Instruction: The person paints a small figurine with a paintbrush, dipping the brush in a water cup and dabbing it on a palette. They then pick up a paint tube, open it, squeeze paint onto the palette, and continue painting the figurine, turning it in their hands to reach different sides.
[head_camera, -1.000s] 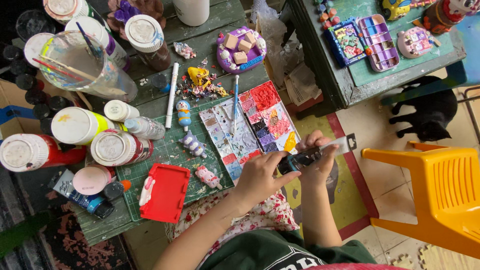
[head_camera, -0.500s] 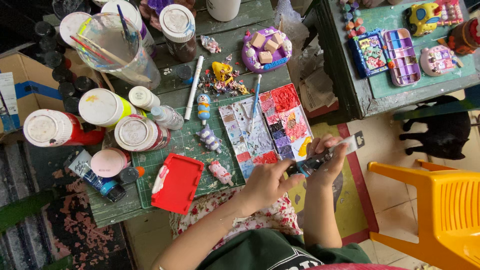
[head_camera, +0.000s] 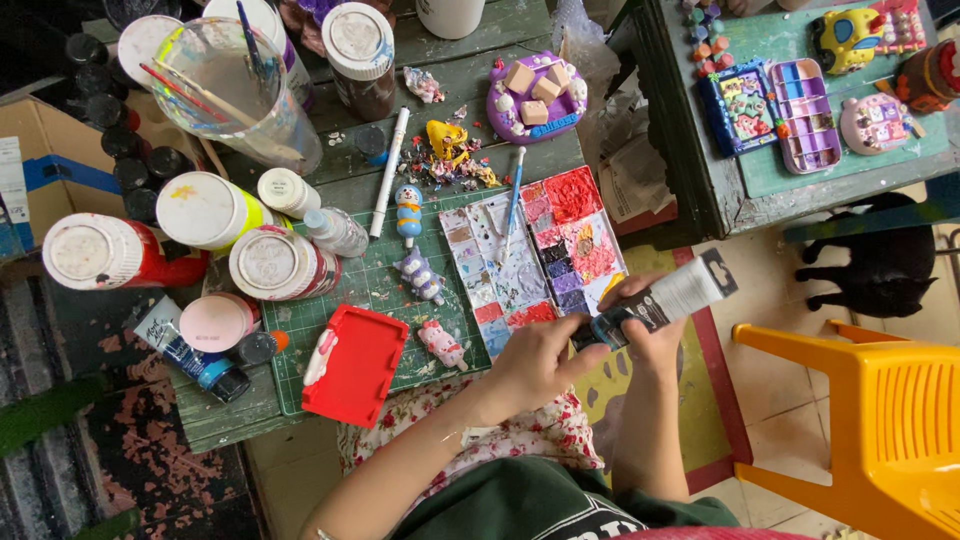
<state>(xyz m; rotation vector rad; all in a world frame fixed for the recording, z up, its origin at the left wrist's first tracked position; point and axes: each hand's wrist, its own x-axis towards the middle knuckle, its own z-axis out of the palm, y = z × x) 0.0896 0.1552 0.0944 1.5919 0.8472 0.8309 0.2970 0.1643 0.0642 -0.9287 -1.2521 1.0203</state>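
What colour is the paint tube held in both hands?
The paint tube is mostly white with a black crimped end and dark cap end; clearest in the head view.

Both hands (head_camera: 590, 345) grip paint tube (head_camera: 668, 300) beside palette (head_camera: 530, 255).

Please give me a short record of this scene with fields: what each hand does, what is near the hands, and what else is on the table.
left hand: left hand grips the dark lower end of the black and white paint tube
right hand: right hand holds the same tube from beneath
tube position: tilted, beside the table edge
nearest thing: rectangular paint palette with red and purple wells, a thin brush resting on it
also on table: red flat plastic box, green cutting mat, clear plastic cup of brushes
floor: orange plastic chair
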